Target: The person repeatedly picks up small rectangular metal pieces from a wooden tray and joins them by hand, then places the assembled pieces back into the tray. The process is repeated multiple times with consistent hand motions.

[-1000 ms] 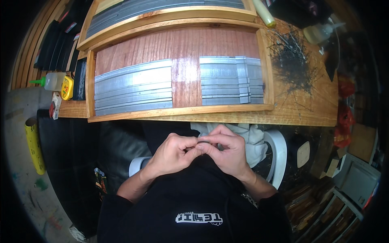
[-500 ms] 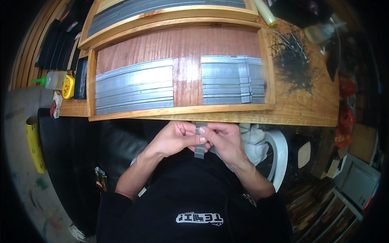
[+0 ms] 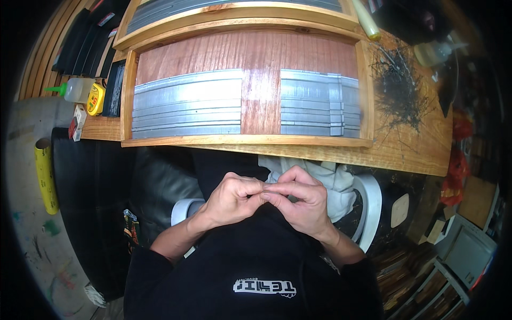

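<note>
My left hand point(image 3: 234, 198) and my right hand point(image 3: 298, 201) meet in front of my chest, just below the bench's near edge. Thumbs and fingers of both are pinched together, tip against tip. Between them only a thin edge of a small grey strip point(image 3: 268, 185) shows; the fingers cover the rest of it. Beyond the hands, a shallow wooden tray point(image 3: 245, 141) rests on the bench. Silver-grey strips lie in it in two blocks, a wide left block point(image 3: 186, 104) and a narrower right block point(image 3: 309, 106), with reddish bare wood between them.
A second framed tray point(image 3: 234, 12) stands behind. Right of the trays lies a tangle of thin dark pieces point(image 3: 397, 88), near a squeeze bottle point(image 3: 433, 53). At left are a green-tipped bottle point(image 3: 78, 89) and a yellow container point(image 3: 96, 100). A white chair arm point(image 3: 370, 208) curves beside my right forearm.
Both hands have moved slightly down, away from the bench edge, and turned. The grey strip, whose segmented end hung below the fingers before, is now almost wholly covered. The view has shifted slightly.
</note>
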Demonstrator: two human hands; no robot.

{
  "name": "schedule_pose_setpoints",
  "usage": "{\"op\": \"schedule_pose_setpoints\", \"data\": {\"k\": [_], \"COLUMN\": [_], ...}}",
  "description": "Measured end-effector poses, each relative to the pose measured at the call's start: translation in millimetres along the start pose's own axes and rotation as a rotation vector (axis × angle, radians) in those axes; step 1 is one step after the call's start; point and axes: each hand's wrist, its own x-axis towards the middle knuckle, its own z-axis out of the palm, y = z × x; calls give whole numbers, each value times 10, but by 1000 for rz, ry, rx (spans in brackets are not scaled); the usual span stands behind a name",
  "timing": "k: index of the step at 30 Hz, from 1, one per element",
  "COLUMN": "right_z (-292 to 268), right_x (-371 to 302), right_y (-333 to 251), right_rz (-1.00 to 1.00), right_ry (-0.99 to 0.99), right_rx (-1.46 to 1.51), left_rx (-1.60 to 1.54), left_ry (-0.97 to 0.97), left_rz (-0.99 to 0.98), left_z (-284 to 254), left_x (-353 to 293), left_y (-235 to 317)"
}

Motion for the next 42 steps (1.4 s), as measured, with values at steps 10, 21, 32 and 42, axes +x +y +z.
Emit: {"op": "schedule_pose_setpoints", "data": {"k": [10,21,32,42], "right_z": [-3,-16,-57,-72], "right_x": [0,17,23,30], "right_y": [32,7,33,33], "right_rz": [-56,-50,-80,-86], "right_ry": [4,4,9,24], "right_rx": [-13,-3,12,26], "left_rx": [11,64,37,18], "left_ry": [11,17,10,24], "left_rz": [35,48,12,4], "left_z": [10,-14,0,21], "left_x": [-3,7,16,16], "left_y": [10,54,94,93]}}
